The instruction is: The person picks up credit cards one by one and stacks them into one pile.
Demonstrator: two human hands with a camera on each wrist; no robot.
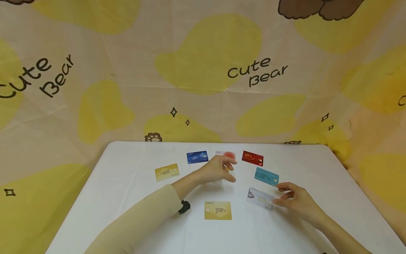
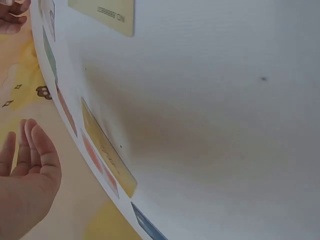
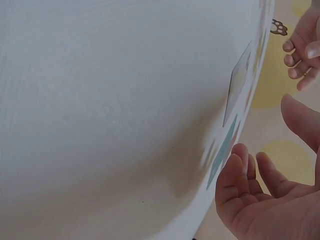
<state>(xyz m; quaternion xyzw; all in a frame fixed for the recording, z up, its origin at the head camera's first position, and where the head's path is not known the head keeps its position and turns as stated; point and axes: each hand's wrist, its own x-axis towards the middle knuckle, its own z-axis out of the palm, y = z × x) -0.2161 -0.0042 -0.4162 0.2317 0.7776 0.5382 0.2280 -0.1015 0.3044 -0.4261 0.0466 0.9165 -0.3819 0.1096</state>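
Note:
My left hand [image 1: 219, 169] hovers over the far middle of the white table with its fingers loosely bent and nothing in them. Under it lie a white card with a red circle [image 1: 229, 155] and a gold card [image 2: 107, 147], which the hand mostly hides in the head view. My right hand [image 1: 298, 201] is at the right, thumb and fingers apart, holding nothing. In the head view its fingertips overlap the edges of a teal VIP card [image 1: 266, 176] and a silver VIP card [image 1: 260, 198]. The right wrist view shows a gap between thumb and fingers.
A red VIP card [image 1: 252, 158], a blue VIP card [image 1: 197, 157] and a gold card [image 1: 167, 172] continue the arc. Another gold card [image 1: 217, 214] lies at the near middle. A patterned yellow cloth [image 1: 203, 70] hangs behind the table [image 1: 127, 197].

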